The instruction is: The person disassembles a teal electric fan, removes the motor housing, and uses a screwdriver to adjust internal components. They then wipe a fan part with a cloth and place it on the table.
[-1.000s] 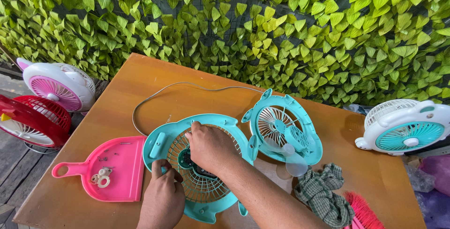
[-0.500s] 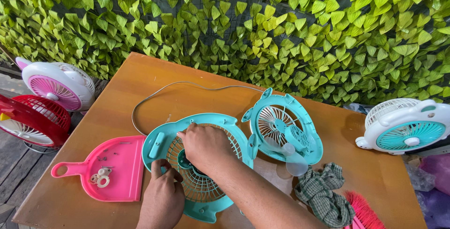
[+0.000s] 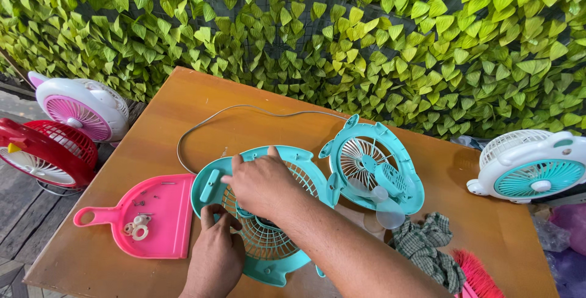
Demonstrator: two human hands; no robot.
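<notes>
Your widest open stretch of desk (image 3: 195, 100) lies at the far left, between the leaf wall (image 3: 342, 35) and the white cord (image 3: 244, 112) that loops across it. On the near left, the pink dustpan (image 3: 160, 212) with its small washers and screws blocks the way, just beside the teal fan housing (image 3: 268, 237). To the right, the second teal fan half (image 3: 373, 167) touches the housing, leaving no gap between them. Beyond it, bare desk runs toward the white and teal fan (image 3: 530, 167) at the far right edge. The near right is crowded by a checked cloth (image 3: 424, 249) and a pink brush (image 3: 479, 276). Off the left edge stand a pink and white fan (image 3: 79, 109) and a red fan (image 3: 46, 151).
</notes>
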